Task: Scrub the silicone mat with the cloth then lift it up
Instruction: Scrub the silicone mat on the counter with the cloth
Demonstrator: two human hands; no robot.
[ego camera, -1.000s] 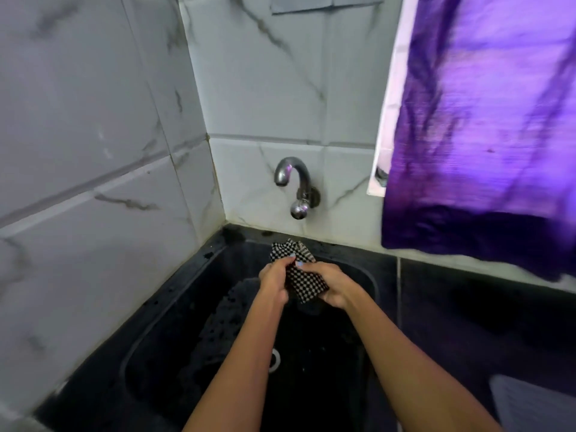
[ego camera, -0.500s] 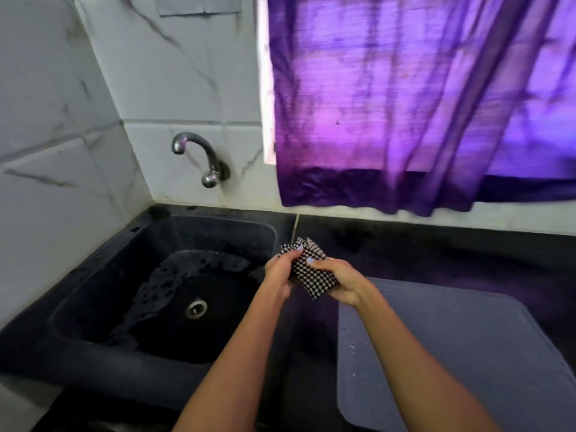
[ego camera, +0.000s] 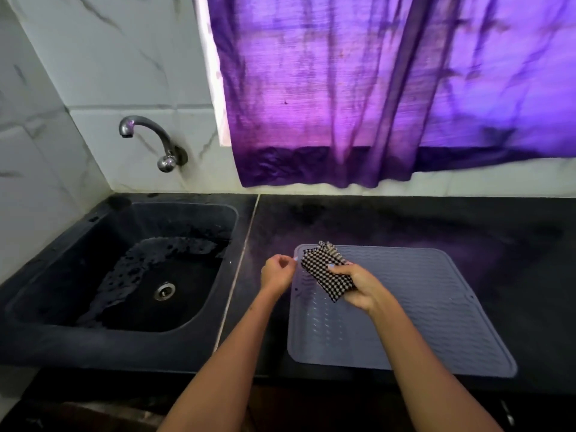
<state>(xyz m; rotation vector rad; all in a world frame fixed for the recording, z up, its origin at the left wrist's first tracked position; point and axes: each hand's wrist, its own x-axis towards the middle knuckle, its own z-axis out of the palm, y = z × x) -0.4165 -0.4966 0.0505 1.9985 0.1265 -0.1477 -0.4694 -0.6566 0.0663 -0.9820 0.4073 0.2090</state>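
Observation:
A grey ribbed silicone mat (ego camera: 414, 310) lies flat on the black counter, right of the sink. My right hand (ego camera: 361, 286) grips a bunched black-and-white checked cloth (ego camera: 325, 271) just above the mat's far left corner. My left hand (ego camera: 277, 272) hovers beside the mat's left edge, fingers loosely curled, holding nothing and apart from the cloth. Small water drops dot the left part of the mat.
A black sink (ego camera: 93, 341) with a dark perforated mat (ego camera: 140, 269) lying inside sits at left, a chrome tap (ego camera: 146, 138) on the tiled wall above it. A purple curtain (ego camera: 389, 88) hangs over the black counter (ego camera: 405, 222) behind.
Both hands carried the cloth from over the sink rightward to above the silicone mat. My left hand has let go of the cloth; only the right holds it.

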